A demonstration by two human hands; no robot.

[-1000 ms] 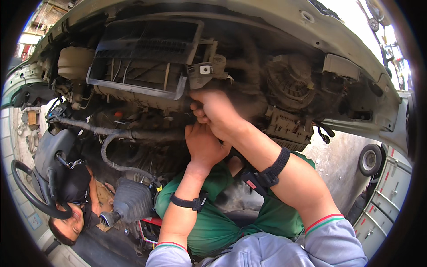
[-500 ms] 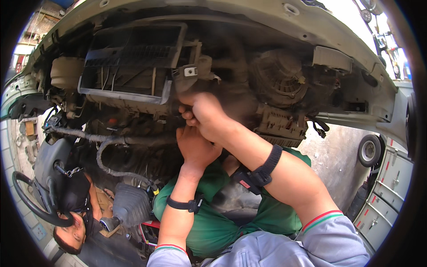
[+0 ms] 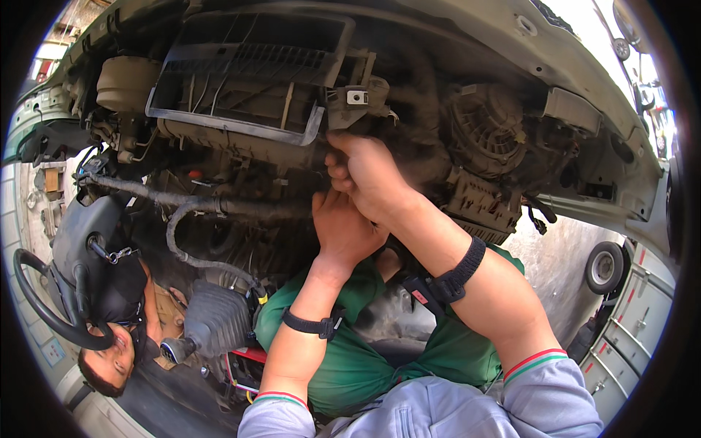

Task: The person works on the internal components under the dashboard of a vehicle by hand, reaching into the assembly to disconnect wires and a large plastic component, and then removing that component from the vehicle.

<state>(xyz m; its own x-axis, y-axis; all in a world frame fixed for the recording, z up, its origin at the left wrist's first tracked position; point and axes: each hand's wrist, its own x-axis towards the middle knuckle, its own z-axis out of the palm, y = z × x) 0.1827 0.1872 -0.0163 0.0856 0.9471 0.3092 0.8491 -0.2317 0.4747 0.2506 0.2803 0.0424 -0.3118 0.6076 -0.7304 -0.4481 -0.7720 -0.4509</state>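
Both hands are raised into the stripped dashboard, just below a bracket with a light square plate (image 3: 357,97). My right hand (image 3: 369,175) is uppermost, fingers curled, thumb reaching toward the bracket. My left hand (image 3: 346,228) lies directly under it and touches it, fingers bent upward; whatever either grips is hidden. Left of the bracket is an open heater housing (image 3: 232,130) with a grey rim. To the right sit a round blower casing (image 3: 483,128) and a ribbed box (image 3: 478,204). A grey wrapped harness (image 3: 171,196) runs to the left of my hands.
A co-worker (image 3: 117,358) lies at lower left beside a steering wheel (image 3: 33,296) and hanging column. A gear lever boot (image 3: 215,321) stands left of my forearms. At right are a spare wheel (image 3: 604,267), a pale panelled truck side (image 3: 631,321) and the body edge (image 3: 562,51).
The whole view has shifted slightly since half a second ago, the dashboard now appearing further right and higher. My hands keep nearly the same grip and place under the bracket.
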